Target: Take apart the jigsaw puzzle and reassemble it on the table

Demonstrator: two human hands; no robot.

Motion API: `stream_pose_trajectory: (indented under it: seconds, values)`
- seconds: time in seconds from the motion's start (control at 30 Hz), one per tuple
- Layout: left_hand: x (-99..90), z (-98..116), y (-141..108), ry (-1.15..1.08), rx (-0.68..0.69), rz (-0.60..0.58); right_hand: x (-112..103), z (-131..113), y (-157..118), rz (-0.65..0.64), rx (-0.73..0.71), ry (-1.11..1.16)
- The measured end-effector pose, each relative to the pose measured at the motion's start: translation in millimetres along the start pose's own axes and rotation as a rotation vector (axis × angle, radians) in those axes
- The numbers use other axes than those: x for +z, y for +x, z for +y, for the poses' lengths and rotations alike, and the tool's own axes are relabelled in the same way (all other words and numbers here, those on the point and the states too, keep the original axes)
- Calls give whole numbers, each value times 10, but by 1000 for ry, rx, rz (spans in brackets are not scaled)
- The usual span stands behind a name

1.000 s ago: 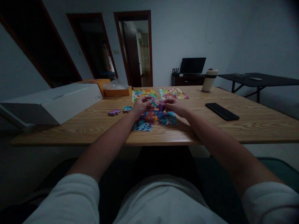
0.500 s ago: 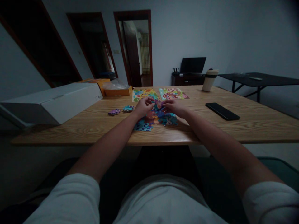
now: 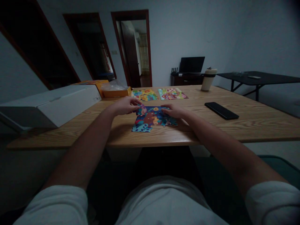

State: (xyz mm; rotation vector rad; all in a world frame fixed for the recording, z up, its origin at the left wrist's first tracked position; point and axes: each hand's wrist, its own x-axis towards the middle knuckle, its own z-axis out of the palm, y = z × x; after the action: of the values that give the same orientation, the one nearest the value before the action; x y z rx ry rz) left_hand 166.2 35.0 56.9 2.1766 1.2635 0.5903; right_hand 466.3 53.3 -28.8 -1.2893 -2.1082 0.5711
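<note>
A partly joined jigsaw puzzle (image 3: 153, 119) in dark blue, brown and teal lies near the table's front edge. Its outline is uneven at the lower side. My left hand (image 3: 125, 105) pinches a purple and pink puzzle piece (image 3: 142, 110) at the puzzle's upper left; whether the piece lies flat or is slightly raised I cannot tell. On the upper right part of the puzzle rests my right hand (image 3: 174, 111), fingers stretched out over its surface, gripping nothing that I can see.
Two bright picture puzzles, one yellow (image 3: 145, 94) and one pink and green (image 3: 172, 93), lie beyond my hands. Leftward are an orange box (image 3: 117, 92) with clear plastic and a white box (image 3: 72, 103). A black phone (image 3: 221, 110) and a lidded cup (image 3: 208, 80) are rightward.
My left hand has moved left with the purple piece, from the puzzle's top middle to its upper left. Two loose pieces at the left are now hidden behind my left hand and arm.
</note>
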Motion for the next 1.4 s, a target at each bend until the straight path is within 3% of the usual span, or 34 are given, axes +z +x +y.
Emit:
stream_pose_trajectory:
  seconds: [0.13, 0.2, 0.3, 0.4, 0.47, 0.6, 0.67, 0.73, 0.93, 1.13, 1.4]
  values:
    - [-374, -323, -235, 181, -157, -44, 173, -118, -74, -164, -90, -290]
    - [-431, -513, -344, 248, -186, -58, 247, -191, -115, -249, -97, -383]
    - [-357, -645, -520, 360, -148, 62, 285, -230, -229, -289, -89, -470]
    - [-75, -474, -691, 444, 68, 157, 264, -185, -429, -280, -169, -511]
    - [220, -241, -786, 495, 176, 113, 242, -146, -581, -276, -234, -541]
    - [840, 145, -879, 564, 381, -196, 191, -126, -788, -266, -294, -594]
    - [1030, 200, -868, 583, 392, -277, 146, -130, -826, -276, -339, -597]
    - [1103, 185, -840, 599, 386, -307, 84, -124, -844, -289, -353, -580]
    - [979, 114, -810, 587, 322, -345, -145, -56, -982, -343, -185, -505]
    - [894, 70, -752, 586, 219, -336, -396, 59, -1150, -262, -173, -516]
    - [805, -63, -730, 562, 231, -301, -552, 320, -895, -122, 11, -463]
